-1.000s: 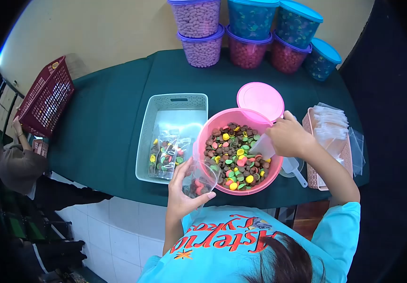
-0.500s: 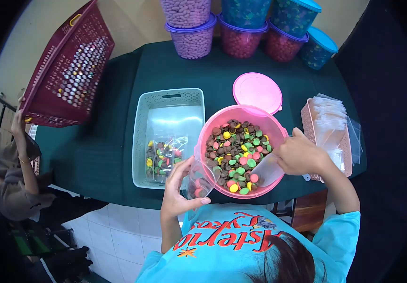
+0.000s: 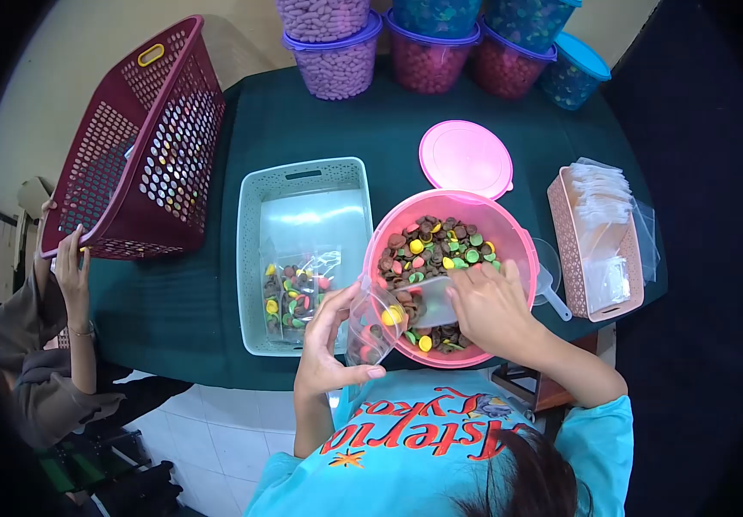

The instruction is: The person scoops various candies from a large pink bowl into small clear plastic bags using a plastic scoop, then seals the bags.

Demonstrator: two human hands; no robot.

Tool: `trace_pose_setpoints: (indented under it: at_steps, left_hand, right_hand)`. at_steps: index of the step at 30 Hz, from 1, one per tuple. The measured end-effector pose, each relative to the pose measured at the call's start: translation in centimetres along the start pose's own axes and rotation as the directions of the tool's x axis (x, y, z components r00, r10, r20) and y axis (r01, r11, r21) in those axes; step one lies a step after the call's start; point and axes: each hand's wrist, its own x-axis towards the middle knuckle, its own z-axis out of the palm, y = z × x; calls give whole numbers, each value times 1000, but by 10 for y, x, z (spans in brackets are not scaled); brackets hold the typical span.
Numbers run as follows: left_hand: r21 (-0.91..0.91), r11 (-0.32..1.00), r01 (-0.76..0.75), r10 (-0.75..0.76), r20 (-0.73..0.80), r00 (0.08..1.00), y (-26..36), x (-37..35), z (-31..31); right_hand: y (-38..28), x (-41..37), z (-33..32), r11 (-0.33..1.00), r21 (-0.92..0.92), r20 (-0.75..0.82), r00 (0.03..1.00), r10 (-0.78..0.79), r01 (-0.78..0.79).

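Here we are at the dark green table [image 3: 320, 129], and our landmark is the pink tub [image 3: 509, 231] near its front edge. Well left of the tub we have the big maroon basket [image 3: 121, 202], a co-worker's hand [image 3: 71, 267] on its edge. Just left of the tub, the pale green tray [image 3: 302, 211] with filled bags [image 3: 298, 297]. Beyond the tub, stacked pails [image 3: 337, 69]; to its right, the peach basket [image 3: 565, 228]; just behind it, the pink lid [image 3: 466, 159].

And look at our hands! The right hand [image 3: 496, 310], over the tub, is closed firmly around the clear scoop [image 3: 427, 302]. The left hand [image 3: 324, 353], at the tub's near-left rim, has fingers and thumb curled around a clear bag [image 3: 371, 332], mouth facing the scoop. Sweets [image 3: 453, 246] fill the tub, and we spot one yellow sweet [image 3: 391, 315] right where scoop and bag overlap!
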Motion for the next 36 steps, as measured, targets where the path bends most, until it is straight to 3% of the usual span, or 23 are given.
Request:
trace_pose_setpoints:
  at_steps: [2,4,8,11,16,20,22,25,27,29,33,36]
  left_hand:
    - [-1,1000,1,-1,10,1000,0,0,-1]
    - [9,1000,-17,17,19,1000,-1,0,-1]
    - [60,998,-24,24,8,1000,0,-2,1]
    - [135,989,-56,53,21,998,-1,-5,2]
    - [210,975,-69,77,-28,997,6,-11,12]
    - [256,965,-51,75,-86,993,9,-23,20]
    - [251,967,-46,77,-115,990,9,-30,25]
    - [266,962,-56,94,-132,987,13,-38,33]
    - [288,955,-71,113,-131,985,14,-42,38]
    - [344,936,-80,135,-138,981,14,-47,45]
    - [384,923,-30,107,-183,977,22,-50,59]
    - [514,856,-51,163,-175,971,23,-48,64]
  right_hand:
    - [0,11,4,999,-35,-24,1000,12,-12]
    - [4,20,14,983,-150,-284,948,-143,103]
    - [7,21,18,964,-189,-285,928,-239,190]
    - [11,16,15,972,-58,-233,944,-234,226]
    - [23,10,12,957,181,15,972,-234,227]
    - [32,11,5,944,233,129,955,-266,232]
    - [37,16,2,952,295,410,890,-201,79]
    - [51,21,13,903,428,445,858,-257,48]
    - [56,22,11,902,421,404,872,-277,91]
    - [59,25,4,879,476,360,902,-237,40]
    - [63,30,-30,892,443,278,933,-228,86]
    - [65,32,-53,898,425,227,946,-232,118]
